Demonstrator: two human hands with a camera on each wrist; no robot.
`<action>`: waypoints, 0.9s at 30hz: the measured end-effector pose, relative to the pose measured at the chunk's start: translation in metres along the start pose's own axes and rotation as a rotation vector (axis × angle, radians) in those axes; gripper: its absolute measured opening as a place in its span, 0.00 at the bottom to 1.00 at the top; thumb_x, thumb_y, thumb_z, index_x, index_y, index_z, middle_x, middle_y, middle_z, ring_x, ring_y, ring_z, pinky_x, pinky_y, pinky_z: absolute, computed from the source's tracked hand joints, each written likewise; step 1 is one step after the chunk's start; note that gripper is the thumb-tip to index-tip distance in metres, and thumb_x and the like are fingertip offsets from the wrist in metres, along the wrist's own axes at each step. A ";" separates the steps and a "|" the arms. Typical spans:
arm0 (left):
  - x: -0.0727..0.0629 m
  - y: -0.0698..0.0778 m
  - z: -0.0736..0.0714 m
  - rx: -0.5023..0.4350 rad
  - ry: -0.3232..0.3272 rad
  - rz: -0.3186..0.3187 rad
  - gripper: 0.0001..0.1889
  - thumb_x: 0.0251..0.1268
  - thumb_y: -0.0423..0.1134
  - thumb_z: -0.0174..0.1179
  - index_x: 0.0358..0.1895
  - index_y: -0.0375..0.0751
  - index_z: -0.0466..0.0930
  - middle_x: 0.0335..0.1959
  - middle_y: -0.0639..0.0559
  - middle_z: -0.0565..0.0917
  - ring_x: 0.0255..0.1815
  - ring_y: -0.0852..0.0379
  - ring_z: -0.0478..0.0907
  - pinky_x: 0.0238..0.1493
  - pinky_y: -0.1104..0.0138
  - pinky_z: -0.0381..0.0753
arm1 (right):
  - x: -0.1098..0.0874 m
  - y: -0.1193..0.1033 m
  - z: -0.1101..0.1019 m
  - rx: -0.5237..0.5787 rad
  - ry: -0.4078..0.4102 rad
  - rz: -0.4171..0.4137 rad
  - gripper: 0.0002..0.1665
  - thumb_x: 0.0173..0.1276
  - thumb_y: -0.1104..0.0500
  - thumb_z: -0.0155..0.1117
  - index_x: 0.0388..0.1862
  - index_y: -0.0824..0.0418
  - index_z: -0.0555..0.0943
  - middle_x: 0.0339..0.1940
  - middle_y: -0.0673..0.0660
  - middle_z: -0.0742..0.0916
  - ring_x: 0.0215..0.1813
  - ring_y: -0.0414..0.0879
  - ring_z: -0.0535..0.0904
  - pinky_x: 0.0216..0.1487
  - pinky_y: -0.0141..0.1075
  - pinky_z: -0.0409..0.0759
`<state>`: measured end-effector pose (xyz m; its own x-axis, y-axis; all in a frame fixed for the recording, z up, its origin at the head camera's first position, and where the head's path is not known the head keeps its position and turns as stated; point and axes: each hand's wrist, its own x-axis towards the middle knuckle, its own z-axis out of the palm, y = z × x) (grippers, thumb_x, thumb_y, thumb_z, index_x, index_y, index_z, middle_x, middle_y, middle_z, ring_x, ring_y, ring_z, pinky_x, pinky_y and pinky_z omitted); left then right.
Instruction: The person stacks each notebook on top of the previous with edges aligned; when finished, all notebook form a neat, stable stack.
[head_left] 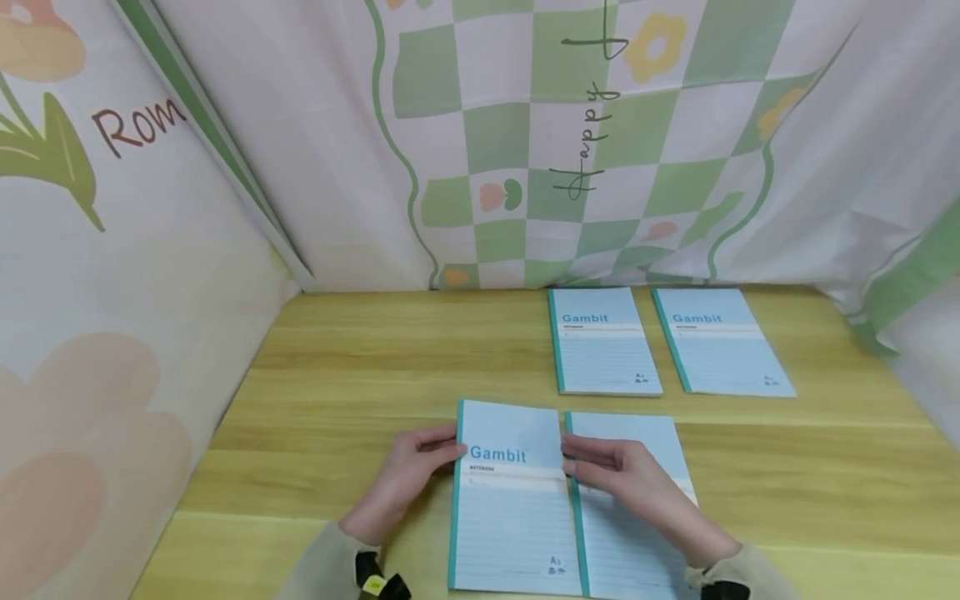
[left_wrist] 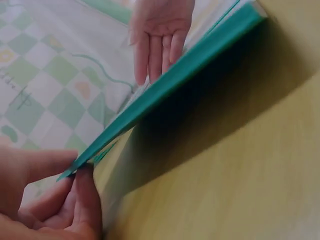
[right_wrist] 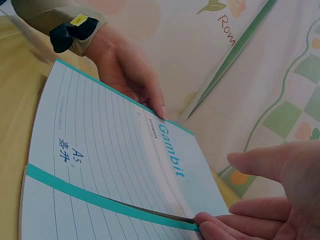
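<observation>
Head: left hand (head_left: 408, 475) and right hand (head_left: 630, 479) flank a Gambit notebook (head_left: 513, 525) over the wooden table (head_left: 337, 367); a second notebook (head_left: 618, 542) lies at its right. Left wrist: left-hand digits pinch its teal spine (left_wrist: 170, 80). Right wrist: right thumb apart, fingertips (right_wrist: 206, 220) touching its opposite edge.

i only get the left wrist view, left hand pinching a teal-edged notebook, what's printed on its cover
Observer: The held notebook has "Gambit" in blue letters on its cover.
Operator: ok and the right hand, where do its fingertips sit
Observer: The right wrist view shows its fingertips at the gap between the held notebook and a second notebook.
Operator: anything farther back on the table
Observer: Yes, the head view shows two more Gambit notebooks, a back left one and a back right one, side by side.
</observation>
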<state>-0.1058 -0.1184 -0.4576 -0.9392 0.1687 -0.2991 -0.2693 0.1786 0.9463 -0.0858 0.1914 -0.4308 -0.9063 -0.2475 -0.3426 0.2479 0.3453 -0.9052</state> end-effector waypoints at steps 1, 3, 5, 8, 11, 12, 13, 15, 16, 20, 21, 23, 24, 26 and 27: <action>-0.001 0.000 0.000 0.011 -0.016 0.002 0.24 0.67 0.42 0.70 0.61 0.33 0.81 0.50 0.45 0.87 0.51 0.51 0.84 0.54 0.59 0.83 | 0.000 0.000 0.000 0.001 0.001 0.003 0.36 0.71 0.46 0.69 0.70 0.66 0.75 0.66 0.60 0.82 0.66 0.53 0.78 0.64 0.46 0.78; -0.002 0.000 0.000 0.029 -0.060 0.016 0.23 0.68 0.42 0.69 0.61 0.32 0.81 0.49 0.45 0.87 0.48 0.51 0.85 0.50 0.60 0.85 | 0.000 0.001 0.000 0.004 0.000 0.006 0.37 0.71 0.46 0.69 0.70 0.66 0.75 0.66 0.60 0.82 0.66 0.53 0.78 0.64 0.46 0.78; -0.003 0.000 0.000 0.039 -0.103 0.031 0.22 0.68 0.40 0.69 0.60 0.31 0.81 0.48 0.44 0.88 0.45 0.51 0.85 0.47 0.61 0.86 | 0.000 0.001 0.000 0.008 -0.005 0.005 0.37 0.71 0.46 0.69 0.70 0.66 0.75 0.66 0.60 0.81 0.66 0.54 0.77 0.64 0.46 0.78; -0.004 0.000 0.001 0.030 -0.141 0.052 0.20 0.69 0.38 0.68 0.60 0.31 0.82 0.47 0.44 0.88 0.44 0.52 0.85 0.43 0.62 0.87 | 0.000 0.001 0.000 0.012 -0.011 -0.001 0.37 0.71 0.46 0.69 0.71 0.67 0.74 0.66 0.60 0.81 0.66 0.54 0.77 0.64 0.46 0.78; -0.004 0.000 0.001 0.016 -0.141 0.064 0.20 0.69 0.37 0.67 0.60 0.30 0.81 0.47 0.43 0.88 0.43 0.51 0.86 0.42 0.62 0.87 | 0.000 0.001 0.000 0.013 -0.011 -0.002 0.37 0.72 0.46 0.69 0.71 0.67 0.74 0.66 0.60 0.81 0.66 0.54 0.77 0.64 0.46 0.78; -0.004 0.000 0.002 0.009 -0.142 0.064 0.20 0.69 0.36 0.67 0.60 0.29 0.81 0.46 0.42 0.88 0.42 0.51 0.87 0.41 0.62 0.88 | 0.000 0.001 0.000 0.012 -0.010 -0.002 0.37 0.72 0.46 0.69 0.71 0.67 0.75 0.66 0.60 0.81 0.66 0.54 0.77 0.64 0.46 0.78; -0.004 0.000 0.002 0.005 -0.143 0.064 0.20 0.70 0.36 0.67 0.60 0.29 0.81 0.46 0.42 0.88 0.41 0.51 0.87 0.40 0.62 0.88 | 0.000 0.001 0.000 0.011 -0.008 -0.002 0.37 0.72 0.46 0.69 0.70 0.67 0.75 0.66 0.60 0.81 0.67 0.54 0.77 0.64 0.46 0.78; -0.005 0.000 0.002 -0.003 -0.147 0.063 0.20 0.71 0.36 0.66 0.60 0.29 0.81 0.45 0.42 0.89 0.39 0.50 0.87 0.38 0.62 0.88 | 0.000 0.002 0.000 0.008 -0.003 -0.003 0.37 0.71 0.46 0.69 0.70 0.67 0.75 0.66 0.60 0.81 0.67 0.54 0.77 0.64 0.46 0.78; -0.005 0.000 0.002 -0.007 -0.150 0.062 0.19 0.71 0.36 0.65 0.60 0.30 0.81 0.44 0.42 0.89 0.39 0.50 0.87 0.37 0.62 0.88 | 0.000 0.002 0.000 0.008 0.000 -0.004 0.37 0.71 0.46 0.69 0.70 0.67 0.75 0.66 0.60 0.81 0.67 0.54 0.77 0.64 0.46 0.78; -0.005 0.001 0.001 -0.037 -0.150 0.054 0.19 0.73 0.36 0.63 0.61 0.30 0.80 0.45 0.42 0.89 0.38 0.50 0.87 0.35 0.63 0.87 | 0.001 0.005 -0.001 0.023 -0.007 -0.020 0.37 0.72 0.47 0.69 0.71 0.66 0.74 0.68 0.61 0.80 0.67 0.54 0.77 0.63 0.44 0.78; -0.005 0.002 0.001 -0.047 -0.146 0.054 0.19 0.73 0.36 0.63 0.61 0.30 0.80 0.45 0.42 0.88 0.38 0.50 0.87 0.36 0.63 0.87 | 0.001 0.006 -0.001 0.026 -0.015 -0.031 0.37 0.72 0.48 0.69 0.72 0.67 0.72 0.68 0.62 0.79 0.66 0.54 0.77 0.62 0.43 0.79; -0.005 0.003 0.001 -0.058 -0.135 0.057 0.19 0.74 0.37 0.63 0.62 0.31 0.80 0.46 0.42 0.88 0.39 0.51 0.87 0.36 0.64 0.87 | 0.002 0.007 -0.001 0.031 -0.031 -0.048 0.39 0.72 0.49 0.69 0.74 0.68 0.70 0.70 0.64 0.77 0.64 0.54 0.79 0.60 0.43 0.81; -0.005 0.004 0.001 -0.059 -0.127 0.066 0.19 0.74 0.37 0.63 0.62 0.31 0.80 0.46 0.42 0.88 0.39 0.51 0.87 0.36 0.64 0.87 | 0.002 0.008 -0.001 0.030 -0.039 -0.055 0.40 0.73 0.49 0.69 0.75 0.69 0.68 0.70 0.66 0.76 0.63 0.54 0.80 0.60 0.43 0.81; -0.004 0.006 0.002 -0.061 -0.112 0.086 0.19 0.74 0.37 0.63 0.62 0.31 0.80 0.46 0.42 0.88 0.40 0.51 0.87 0.36 0.65 0.87 | 0.002 0.008 -0.002 0.023 -0.044 -0.059 0.42 0.72 0.50 0.69 0.75 0.70 0.67 0.71 0.67 0.76 0.61 0.53 0.81 0.59 0.43 0.81; -0.003 0.007 0.002 -0.059 -0.104 0.098 0.19 0.74 0.37 0.63 0.62 0.31 0.80 0.46 0.42 0.88 0.40 0.51 0.87 0.37 0.65 0.86 | 0.002 0.009 -0.002 0.024 -0.052 -0.057 0.42 0.73 0.49 0.69 0.75 0.71 0.66 0.71 0.68 0.75 0.61 0.54 0.81 0.59 0.44 0.82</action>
<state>-0.1041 -0.1154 -0.4500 -0.9354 0.2824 -0.2127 -0.1920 0.0994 0.9763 -0.0857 0.1955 -0.4387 -0.9004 -0.3126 -0.3027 0.2055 0.3078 -0.9290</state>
